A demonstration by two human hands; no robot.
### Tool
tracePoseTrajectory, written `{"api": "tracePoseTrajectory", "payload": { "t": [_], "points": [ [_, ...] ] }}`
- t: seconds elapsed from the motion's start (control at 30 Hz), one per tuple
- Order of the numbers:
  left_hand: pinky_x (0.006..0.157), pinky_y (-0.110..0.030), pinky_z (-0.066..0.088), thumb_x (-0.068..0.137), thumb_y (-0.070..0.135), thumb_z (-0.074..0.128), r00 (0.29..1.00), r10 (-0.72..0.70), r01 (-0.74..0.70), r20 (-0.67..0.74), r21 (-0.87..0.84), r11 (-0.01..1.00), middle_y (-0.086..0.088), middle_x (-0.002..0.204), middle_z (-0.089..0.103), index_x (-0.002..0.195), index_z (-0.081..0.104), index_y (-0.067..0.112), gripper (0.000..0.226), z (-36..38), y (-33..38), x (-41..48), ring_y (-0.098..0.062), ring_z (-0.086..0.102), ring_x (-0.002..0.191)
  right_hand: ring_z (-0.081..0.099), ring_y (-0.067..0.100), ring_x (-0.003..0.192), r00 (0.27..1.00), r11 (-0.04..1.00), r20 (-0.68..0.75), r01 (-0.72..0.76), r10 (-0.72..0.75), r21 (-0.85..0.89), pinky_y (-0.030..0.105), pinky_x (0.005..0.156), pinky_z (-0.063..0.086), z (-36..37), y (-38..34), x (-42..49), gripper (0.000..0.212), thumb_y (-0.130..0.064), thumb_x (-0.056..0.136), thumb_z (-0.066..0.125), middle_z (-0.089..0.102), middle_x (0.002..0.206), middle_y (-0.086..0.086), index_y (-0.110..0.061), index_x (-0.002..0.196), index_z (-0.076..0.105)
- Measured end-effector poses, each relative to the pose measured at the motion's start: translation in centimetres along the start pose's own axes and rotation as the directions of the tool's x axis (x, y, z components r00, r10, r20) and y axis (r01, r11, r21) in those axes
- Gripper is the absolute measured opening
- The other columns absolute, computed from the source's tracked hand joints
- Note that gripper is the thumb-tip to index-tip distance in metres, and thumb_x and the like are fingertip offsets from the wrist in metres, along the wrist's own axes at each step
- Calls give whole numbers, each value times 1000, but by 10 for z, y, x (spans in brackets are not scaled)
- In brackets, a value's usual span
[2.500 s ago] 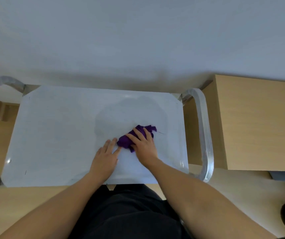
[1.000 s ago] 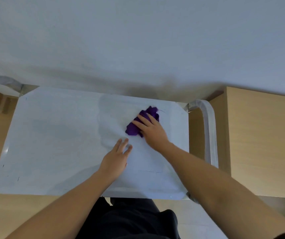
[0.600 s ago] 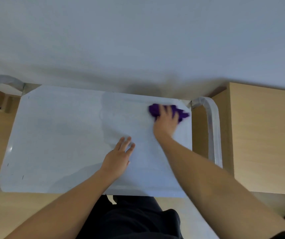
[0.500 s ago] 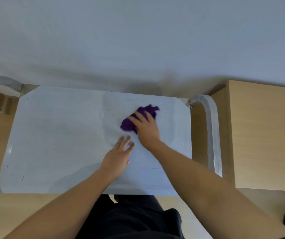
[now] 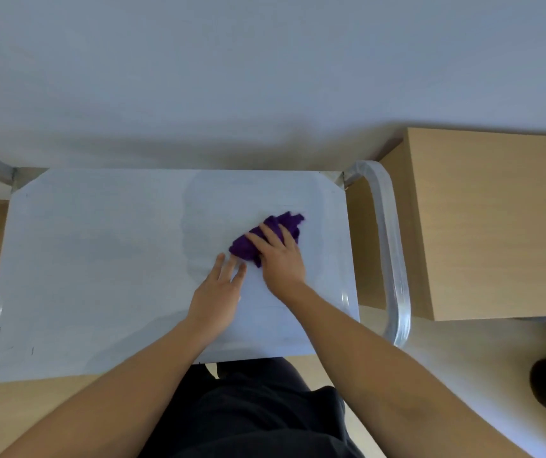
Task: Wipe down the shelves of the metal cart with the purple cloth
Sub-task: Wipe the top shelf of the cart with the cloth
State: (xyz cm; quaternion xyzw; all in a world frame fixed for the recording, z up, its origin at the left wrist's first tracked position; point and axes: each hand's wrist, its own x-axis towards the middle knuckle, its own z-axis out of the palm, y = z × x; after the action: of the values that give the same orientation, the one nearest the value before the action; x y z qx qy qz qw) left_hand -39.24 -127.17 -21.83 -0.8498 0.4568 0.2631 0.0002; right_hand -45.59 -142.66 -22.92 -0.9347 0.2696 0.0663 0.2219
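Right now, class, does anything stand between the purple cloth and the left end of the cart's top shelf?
Only the left hand, lying flat on the top shelf just left of the purple cloth, which the right hand presses. Beyond it, nothing visible stands on the shelf.

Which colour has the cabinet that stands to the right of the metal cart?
The cabinet is light wood-coloured, a pale tan, seen in the head view.
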Motion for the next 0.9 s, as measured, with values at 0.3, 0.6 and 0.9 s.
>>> {"api": "tracePoseTrajectory", "payload": {
  "t": [0.3, 0.6, 0.9],
  "points": [
    [94, -30, 49, 97, 26, 46, 997, 82, -82, 13, 10, 997, 3, 161, -13, 153, 15, 21, 64, 6, -14, -20, -20, -3, 149, 22, 36, 144, 865, 881, -169, -470, 472, 55, 46, 120, 20, -24, 52, -32, 59, -7, 94, 48, 29, 157, 0, -29, 147, 35],
    [104, -31, 41, 97, 28, 42, 973, 217, -223, 79, 67, 973, 3, 161, -10, 153, 16, 22, 62, 10, -34, -49, -20, -2, 149, 31, 32, 142, 994, 992, -11, -107, 107, -65, 40, 119, 23, -3, 36, -108, 64, -9, 82, 54, 40, 152, -4, -33, 141, 47],
    [105, -34, 40, 95, 24, 45, 937, 321, -334, 141, 78, 939, 4, 161, -9, 152, 19, 21, 62, 9, -60, -71, -21, -2, 149, 25, 32, 142, 788, 796, -116, -601, 605, 66, 44, 119, 17, 47, -46, -148, 59, -15, 91, 46, 31, 156, -4, -36, 146, 35]
  ]
}}
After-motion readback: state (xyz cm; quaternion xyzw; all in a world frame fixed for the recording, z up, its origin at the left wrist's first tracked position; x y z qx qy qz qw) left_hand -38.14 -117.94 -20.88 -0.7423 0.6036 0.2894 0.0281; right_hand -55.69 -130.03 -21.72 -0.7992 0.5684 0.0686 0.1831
